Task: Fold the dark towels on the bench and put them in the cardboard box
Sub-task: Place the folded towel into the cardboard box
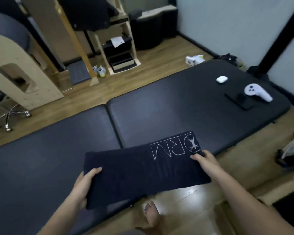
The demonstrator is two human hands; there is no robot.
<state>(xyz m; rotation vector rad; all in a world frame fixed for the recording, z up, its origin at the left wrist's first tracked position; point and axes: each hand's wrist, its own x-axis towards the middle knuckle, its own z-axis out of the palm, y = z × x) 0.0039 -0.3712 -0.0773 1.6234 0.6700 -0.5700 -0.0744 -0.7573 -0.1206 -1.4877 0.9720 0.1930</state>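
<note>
- Across the middle of the view runs the dark padded desk [159, 107], its seam just behind the towel
- At the desk's near edge the dark towel [134, 170], folded into a long band with white lettering at its right end, is held between both hands and partly overhangs the floor
- Judged soft, light and limp: it would likely sag in the middle unless taken at both short ends
- Left grip [85, 182] pinches the left end, thumb on top and fingers beneath; right grip [205, 160] curls over the right end beside the lettering
- Well apart, at the desk's far right, lie a white controller [257, 94] and a small white case [221, 79]; I cannot make out the cardboard box for sure
</note>
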